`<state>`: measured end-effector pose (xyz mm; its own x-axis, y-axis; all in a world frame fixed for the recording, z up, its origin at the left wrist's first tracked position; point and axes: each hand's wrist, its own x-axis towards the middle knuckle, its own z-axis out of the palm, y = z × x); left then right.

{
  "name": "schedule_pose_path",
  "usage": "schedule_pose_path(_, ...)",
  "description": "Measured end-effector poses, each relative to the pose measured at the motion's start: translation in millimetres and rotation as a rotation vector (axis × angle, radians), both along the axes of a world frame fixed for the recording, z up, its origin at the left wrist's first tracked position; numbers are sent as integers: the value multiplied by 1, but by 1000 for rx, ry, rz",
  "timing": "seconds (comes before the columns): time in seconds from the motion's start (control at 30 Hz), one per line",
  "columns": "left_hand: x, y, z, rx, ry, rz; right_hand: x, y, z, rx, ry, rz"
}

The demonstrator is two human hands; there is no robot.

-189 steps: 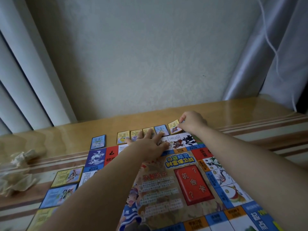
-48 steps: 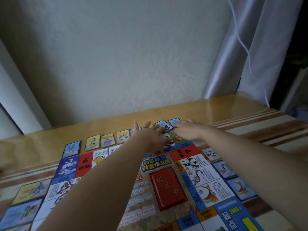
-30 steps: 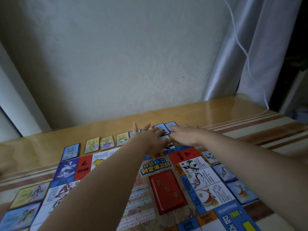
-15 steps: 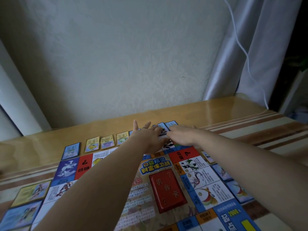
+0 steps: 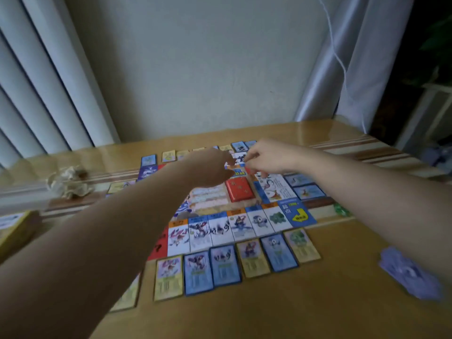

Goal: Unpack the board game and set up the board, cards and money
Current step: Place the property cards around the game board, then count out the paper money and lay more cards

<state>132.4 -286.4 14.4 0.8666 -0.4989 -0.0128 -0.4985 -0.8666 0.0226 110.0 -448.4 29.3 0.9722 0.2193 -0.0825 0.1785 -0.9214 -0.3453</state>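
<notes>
Heavy motion blur, so fine detail is lost. The board (image 5: 244,225) is laid flat mid-table (image 5: 269,319), with its left part hidden behind the left forearm. The left hand (image 5: 210,167) is held over the board's far middle; its fingers are masked by the back of the hand and by blur, so spread or closed cannot be told. The right hand (image 5: 265,157) is seen just beside it, fingers curled down, thumb and forefinger tips brought close; whether anything is pinched cannot be told. Cards are lined along the near edge (image 5: 221,265), the far edge (image 5: 168,155) and the right edge (image 5: 305,190); the far row is partly covered by both hands. A red deck (image 5: 240,190) is set on the board's centre. Print is unreadable throughout; only a question mark (image 5: 157,247) on a red square and a yellow arrow (image 5: 301,215) on the blue corner are made out. A purple pile (image 5: 411,275) at right is smeared and partly hidden by the right forearm. A yellow box (image 5: 14,228) is cut off at the left edge, with crumpled paper (image 5: 68,182) beyond it.
</notes>
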Motion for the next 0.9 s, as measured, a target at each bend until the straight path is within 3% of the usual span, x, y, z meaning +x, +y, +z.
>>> schedule_pose_path(0.27,-124,15,-8,-6,26,-41,-130,8,-10,-17,-19,13)
schedule_pose_path(0.57,-203,34,-24,-194,168,-41,-194,3,-49,92,57,28)
schedule_pose_path(0.73,-231,78,-34,-249,159,84,-216,36,-66,141,68,190)
schedule_pose_path(0.9,-250,119,-36,-79,212,164,-229,83,-72,81,20,323)
